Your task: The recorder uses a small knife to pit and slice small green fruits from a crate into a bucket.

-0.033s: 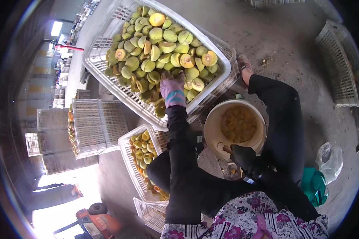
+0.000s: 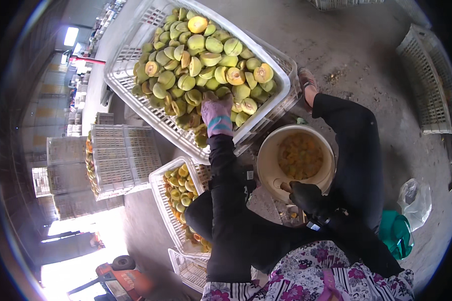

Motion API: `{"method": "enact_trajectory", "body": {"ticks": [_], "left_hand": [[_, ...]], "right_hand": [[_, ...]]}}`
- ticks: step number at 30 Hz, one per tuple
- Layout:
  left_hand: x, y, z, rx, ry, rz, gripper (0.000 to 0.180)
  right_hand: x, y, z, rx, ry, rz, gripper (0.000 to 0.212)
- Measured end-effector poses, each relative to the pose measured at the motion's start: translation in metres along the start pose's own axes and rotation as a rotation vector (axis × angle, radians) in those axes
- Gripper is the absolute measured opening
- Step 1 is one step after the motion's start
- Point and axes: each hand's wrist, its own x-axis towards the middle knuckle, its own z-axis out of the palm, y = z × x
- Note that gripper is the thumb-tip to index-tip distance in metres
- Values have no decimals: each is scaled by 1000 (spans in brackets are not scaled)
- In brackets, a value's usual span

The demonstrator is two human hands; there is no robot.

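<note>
While touching fruit point(image 2: 213, 45), 12 o'clock, w/ L hand point(image 2: 217, 109) (grip unclear), clutched handle point(image 2: 285, 186), R hand point(image 2: 307, 196); poss. risked spills if rushed.

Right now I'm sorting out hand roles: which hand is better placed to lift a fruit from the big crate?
Probably the left hand: it is among the green-yellow fruit in the white crate. The right hand is farther off, at the near rim of the cream bucket.

- Before me is the crate point(image 2: 123, 52); fruit halves point(image 2: 211, 57) lie in it, my left hand point(image 2: 218, 108) among them.
- Right of it, nearer to me, the bucket point(image 2: 268, 163); my right hand point(image 2: 307, 195) is at its near rim.
- Left of my knee point(image 2: 200, 215), another crate point(image 2: 159, 200).
</note>
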Motion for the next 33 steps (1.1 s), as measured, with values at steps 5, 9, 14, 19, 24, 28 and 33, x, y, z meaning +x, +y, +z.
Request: {"method": "enact_trajectory", "body": {"ticks": [5, 9, 14, 19, 24, 28, 33], "left_hand": [[-58, -50, 12, -1586, -275, -549, 37], [-133, -39, -48, -2084, -447, -558, 30], [-200, -44, -54, -1857, -526, -603, 39], [-231, -33, -55, -1136, -376, -194, 41], [-234, -23, -56, -1536, -411, -538, 45], [-232, -11, -58, -1398, -366, -678, 55], [-227, -7, -42, -1258, -317, -605, 42]], "right_hand": [[0, 13, 7, 1, 133, 16, 22], [8, -9, -11, 94, 93, 178, 33], [-1, -39, -17, 232, 266, -114, 41], [-9, -48, -21, 162, 265, -238, 44], [-19, -44, -19, -47, 343, -351, 28], [-16, -33, -5, -220, 300, -293, 18], [-8, -21, 3, -220, 229, -261, 21]]}}
